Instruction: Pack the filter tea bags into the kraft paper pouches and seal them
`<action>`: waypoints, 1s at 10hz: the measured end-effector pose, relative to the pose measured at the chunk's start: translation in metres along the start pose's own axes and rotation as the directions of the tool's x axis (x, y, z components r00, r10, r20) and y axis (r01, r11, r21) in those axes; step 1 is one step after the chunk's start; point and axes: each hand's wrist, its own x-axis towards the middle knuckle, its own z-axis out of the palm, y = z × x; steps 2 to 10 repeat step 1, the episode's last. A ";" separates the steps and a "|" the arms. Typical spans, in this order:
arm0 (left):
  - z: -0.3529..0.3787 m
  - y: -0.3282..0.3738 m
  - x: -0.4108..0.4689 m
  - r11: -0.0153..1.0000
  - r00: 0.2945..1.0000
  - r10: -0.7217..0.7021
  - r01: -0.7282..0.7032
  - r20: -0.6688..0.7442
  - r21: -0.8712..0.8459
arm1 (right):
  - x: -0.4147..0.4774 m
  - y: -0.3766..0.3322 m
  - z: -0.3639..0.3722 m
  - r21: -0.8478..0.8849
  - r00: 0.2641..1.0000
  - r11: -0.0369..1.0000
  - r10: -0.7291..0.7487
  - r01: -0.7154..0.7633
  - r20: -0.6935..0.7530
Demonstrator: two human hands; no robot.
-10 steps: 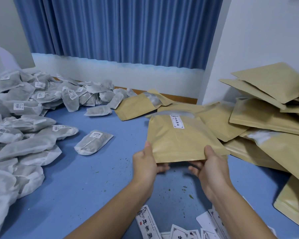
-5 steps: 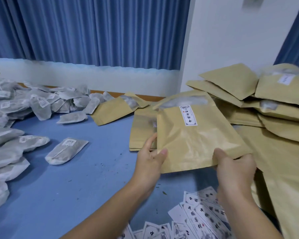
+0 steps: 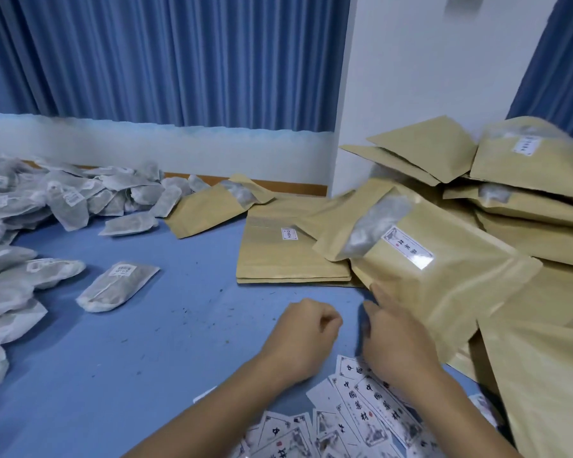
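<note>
Left hand [image 3: 306, 335] sits on the blue table [image 3: 139, 365] balled into a fist, nothing in it. Right hand [image 3: 394, 342] reaches out, fingers [image 3: 377, 290] stretched straight against the near corner of the labelled kraft pouch [image 3: 450, 285], touching, not gripping. That pouch lies tilted on the pile of kraft pouches [image 3: 540, 206] at right (its clear window shows a pale bag inside). Filter tea bags [image 3: 63, 200] are heaped far left, one tea bag [image 3: 118, 285] lying apart. Label stickers [image 3: 371, 411] are scattered under the wrists.
</note>
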 end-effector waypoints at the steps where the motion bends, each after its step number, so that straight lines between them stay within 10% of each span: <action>1: -0.027 -0.004 -0.039 0.995 1.000 -0.003 0.002 -0.015 -0.098 | -0.010 0.002 -0.020 0.302 0.964 0.952 0.034 0.050 -0.263; 10: -0.027 -0.004 -0.039 0.995 1.000 -0.003 0.002 -0.015 -0.098 | -0.010 0.002 -0.020 0.302 0.964 0.952 0.034 0.050 -0.263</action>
